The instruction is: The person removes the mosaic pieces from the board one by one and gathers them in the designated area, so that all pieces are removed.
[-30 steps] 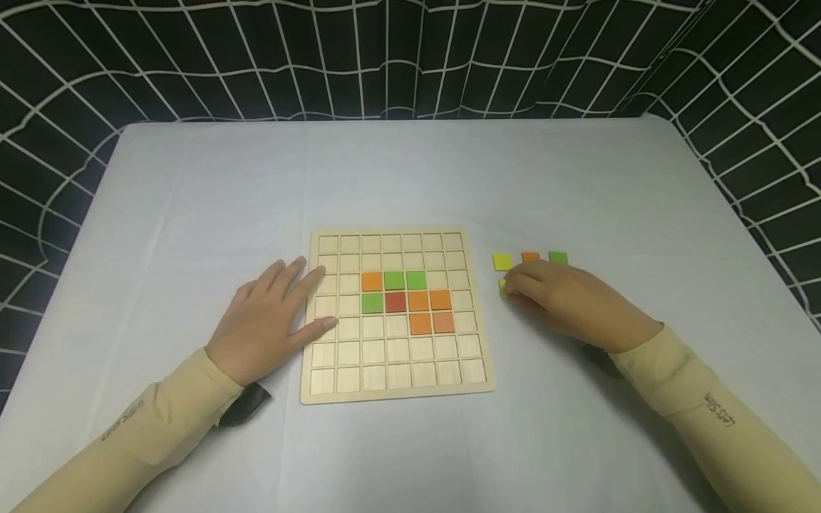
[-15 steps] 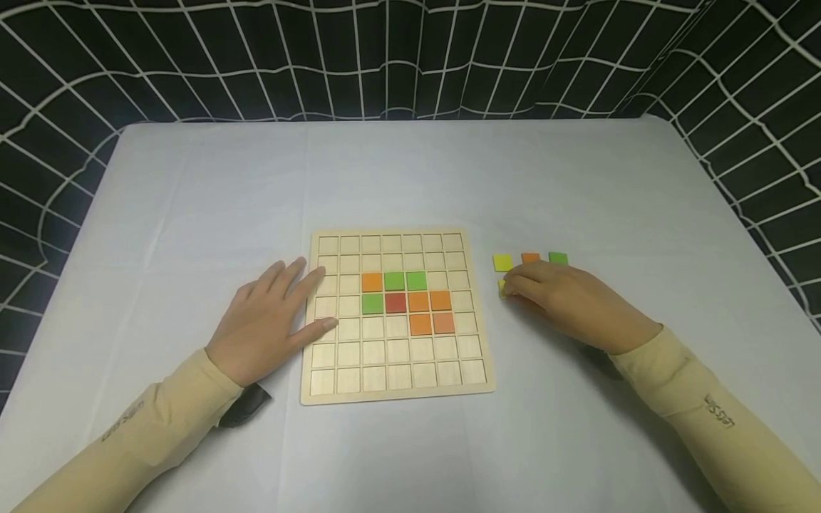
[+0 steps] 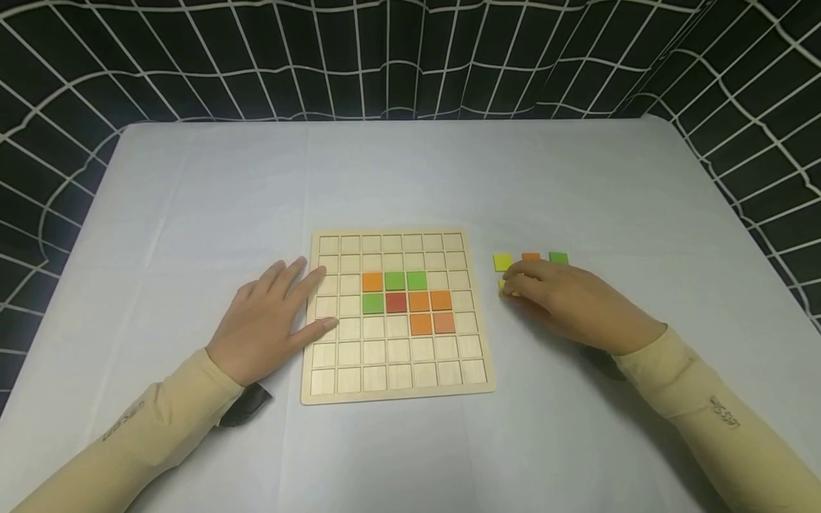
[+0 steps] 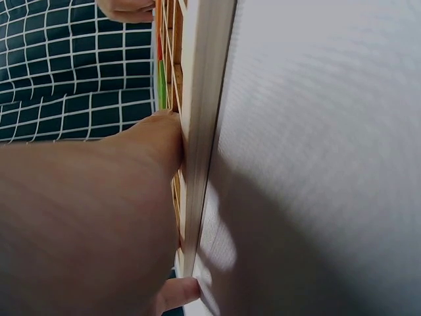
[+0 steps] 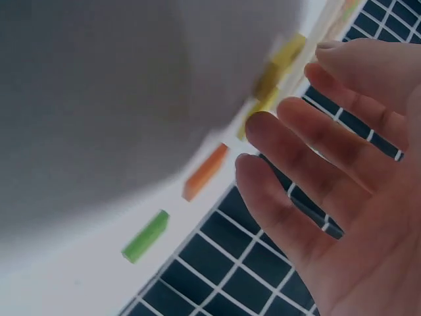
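Note:
A square wooden board [image 3: 398, 395] with a grid of recesses lies on the table. Orange, green and red square tiles fill several middle cells, including a red tile [image 3: 395, 303]. My left hand [image 3: 263, 320] rests on the board's left edge with fingers spread; the left wrist view shows its thumb [image 4: 161, 131] on the rim. Right of the board, my right hand [image 3: 564, 303] is low over a yellow tile [image 3: 502, 286], partly hidden by the fingers. In the right wrist view, thumb and index fingertips are right beside that yellow tile [image 5: 284, 59], the fingers loosely bent.
Behind the right hand lie another yellow tile [image 3: 503, 263], an orange tile [image 3: 531, 256] and a green tile [image 3: 559, 258] in a row. White cloth [image 3: 398, 178] covers the table. Dark curtains with a white grid [image 3: 398, 64] stand around it.
The right hand stays at the same spot, with its fingertips shifted slightly, so a little more yellow shows beneath them. The left hand and the board hold still.

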Motion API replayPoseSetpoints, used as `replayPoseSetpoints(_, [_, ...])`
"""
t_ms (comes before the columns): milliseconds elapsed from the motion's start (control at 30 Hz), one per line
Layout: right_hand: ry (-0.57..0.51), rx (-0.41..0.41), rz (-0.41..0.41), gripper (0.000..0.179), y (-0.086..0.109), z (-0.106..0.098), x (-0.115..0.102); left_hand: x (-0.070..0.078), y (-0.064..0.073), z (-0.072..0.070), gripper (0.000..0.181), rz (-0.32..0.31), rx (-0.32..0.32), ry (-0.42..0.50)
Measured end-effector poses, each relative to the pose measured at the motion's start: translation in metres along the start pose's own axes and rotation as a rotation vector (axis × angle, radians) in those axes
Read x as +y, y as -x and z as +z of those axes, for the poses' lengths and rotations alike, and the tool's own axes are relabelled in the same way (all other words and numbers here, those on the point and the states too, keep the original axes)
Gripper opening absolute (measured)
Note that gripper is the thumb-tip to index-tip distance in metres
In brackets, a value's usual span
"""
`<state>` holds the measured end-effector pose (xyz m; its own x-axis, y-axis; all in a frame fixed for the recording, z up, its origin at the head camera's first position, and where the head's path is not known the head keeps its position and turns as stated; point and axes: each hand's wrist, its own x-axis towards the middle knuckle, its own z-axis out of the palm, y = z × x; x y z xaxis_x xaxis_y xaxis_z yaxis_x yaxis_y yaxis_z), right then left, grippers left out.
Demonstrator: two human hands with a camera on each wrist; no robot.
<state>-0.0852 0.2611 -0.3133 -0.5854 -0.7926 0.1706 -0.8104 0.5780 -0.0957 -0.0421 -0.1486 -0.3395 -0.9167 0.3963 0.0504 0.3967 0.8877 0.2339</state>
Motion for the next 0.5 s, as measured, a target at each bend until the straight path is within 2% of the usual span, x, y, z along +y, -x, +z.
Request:
replayPoseSetpoints(267, [-0.005,0.011,-0.017,0.028,-0.011,-0.012,-0.005,0.000,0.001,0.000,0.071,-0.003,0.004,-0.002])
replayPoseSetpoints(500, [0.006,-0.002,-0.040,0.026,-0.025,-0.012,-0.012,0.000,0.001,-0.001,0.071,-0.011,-0.013,0.008])
